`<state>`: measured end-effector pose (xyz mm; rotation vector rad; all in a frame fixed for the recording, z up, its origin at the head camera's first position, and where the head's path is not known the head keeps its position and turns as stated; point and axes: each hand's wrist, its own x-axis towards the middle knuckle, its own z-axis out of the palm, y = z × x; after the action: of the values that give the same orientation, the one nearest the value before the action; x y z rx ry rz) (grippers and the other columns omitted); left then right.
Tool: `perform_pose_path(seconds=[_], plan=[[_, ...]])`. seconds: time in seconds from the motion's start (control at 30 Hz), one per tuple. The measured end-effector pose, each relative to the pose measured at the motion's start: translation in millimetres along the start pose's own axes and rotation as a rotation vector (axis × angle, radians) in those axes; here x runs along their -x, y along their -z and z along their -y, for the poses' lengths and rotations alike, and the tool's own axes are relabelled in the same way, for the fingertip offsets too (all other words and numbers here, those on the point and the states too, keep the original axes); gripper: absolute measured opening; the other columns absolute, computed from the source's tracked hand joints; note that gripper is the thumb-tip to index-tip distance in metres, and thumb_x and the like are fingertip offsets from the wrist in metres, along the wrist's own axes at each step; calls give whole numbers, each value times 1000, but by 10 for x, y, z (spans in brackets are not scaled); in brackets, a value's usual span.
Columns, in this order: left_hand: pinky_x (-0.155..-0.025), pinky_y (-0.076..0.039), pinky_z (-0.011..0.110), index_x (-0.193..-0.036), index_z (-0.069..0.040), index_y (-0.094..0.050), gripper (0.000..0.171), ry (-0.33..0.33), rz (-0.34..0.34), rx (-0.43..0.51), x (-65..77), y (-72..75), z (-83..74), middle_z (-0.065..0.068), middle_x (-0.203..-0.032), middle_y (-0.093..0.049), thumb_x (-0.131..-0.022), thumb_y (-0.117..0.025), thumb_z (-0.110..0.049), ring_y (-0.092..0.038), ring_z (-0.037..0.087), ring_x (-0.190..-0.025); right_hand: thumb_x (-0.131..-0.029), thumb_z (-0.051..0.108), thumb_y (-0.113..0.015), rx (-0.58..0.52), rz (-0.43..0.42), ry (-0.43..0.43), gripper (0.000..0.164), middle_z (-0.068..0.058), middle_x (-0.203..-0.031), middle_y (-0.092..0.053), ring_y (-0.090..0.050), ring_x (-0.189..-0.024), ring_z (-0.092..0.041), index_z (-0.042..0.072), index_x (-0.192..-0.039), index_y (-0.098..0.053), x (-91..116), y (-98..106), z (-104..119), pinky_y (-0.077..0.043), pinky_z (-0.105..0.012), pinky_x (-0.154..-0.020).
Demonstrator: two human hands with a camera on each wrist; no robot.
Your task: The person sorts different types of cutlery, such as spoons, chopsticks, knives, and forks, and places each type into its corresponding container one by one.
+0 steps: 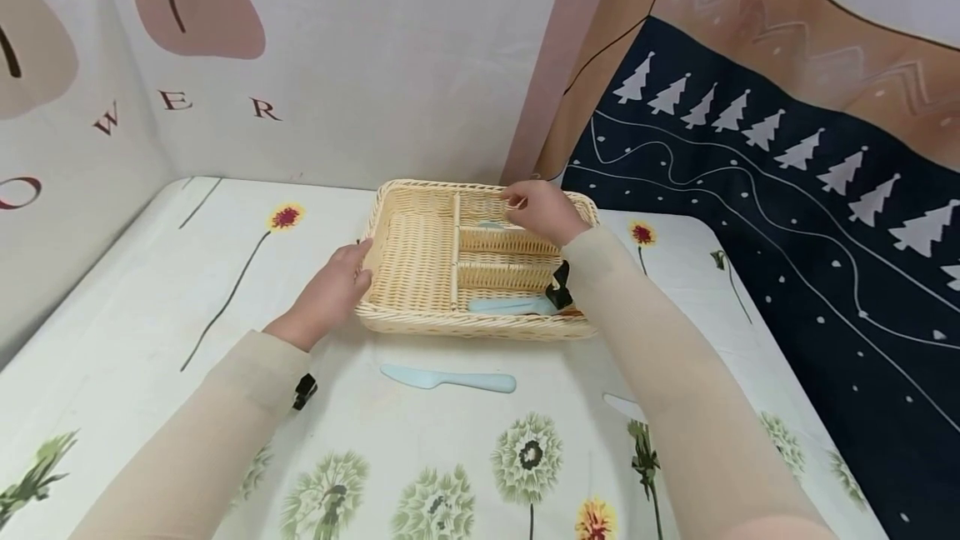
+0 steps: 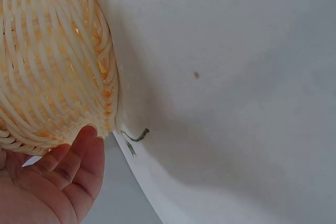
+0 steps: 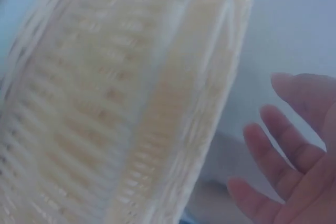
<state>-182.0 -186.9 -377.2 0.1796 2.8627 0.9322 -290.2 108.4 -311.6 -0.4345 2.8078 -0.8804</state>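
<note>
A rectangular wicker basket [image 1: 416, 248] with divided compartments stands on the table. At its left side, my left hand [image 1: 330, 290] touches the outer wall, fingers fairly straight; the left wrist view has its fingertips right by the weave [image 2: 52, 66]. Above the back right compartment is my right hand [image 1: 543, 211], nothing in its grasp. Its fingers are spread and relaxed in the blurred right wrist view. Light blue cutlery [image 1: 510, 305] lies in the front right compartment, partly hidden by the wrist strap. A small light blue piece [image 1: 491, 225] shows in the back compartment.
A light blue knife [image 1: 450, 378] lies on the table in front of the basket. Farther right, a pale blade [image 1: 622, 405] is partly covered by my right forearm. The tablecloth [image 1: 300, 440] has printed flowers. Fabric hangings [image 1: 360, 65] border the table behind and at the right.
</note>
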Motion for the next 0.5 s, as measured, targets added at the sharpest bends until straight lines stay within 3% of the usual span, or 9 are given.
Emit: perform_pose_path(seconds=[0.5], plan=[[-112, -24, 56, -152, 6, -11, 56, -3, 9, -6, 0, 1, 6, 31, -153, -17, -102, -28, -13, -21, 45, -141, -93, 12, -63, -52, 26, 112, 34, -8, -122, -62, -56, -107, -21, 11, -127, -64, 366, -144, 211, -51, -34, -89]])
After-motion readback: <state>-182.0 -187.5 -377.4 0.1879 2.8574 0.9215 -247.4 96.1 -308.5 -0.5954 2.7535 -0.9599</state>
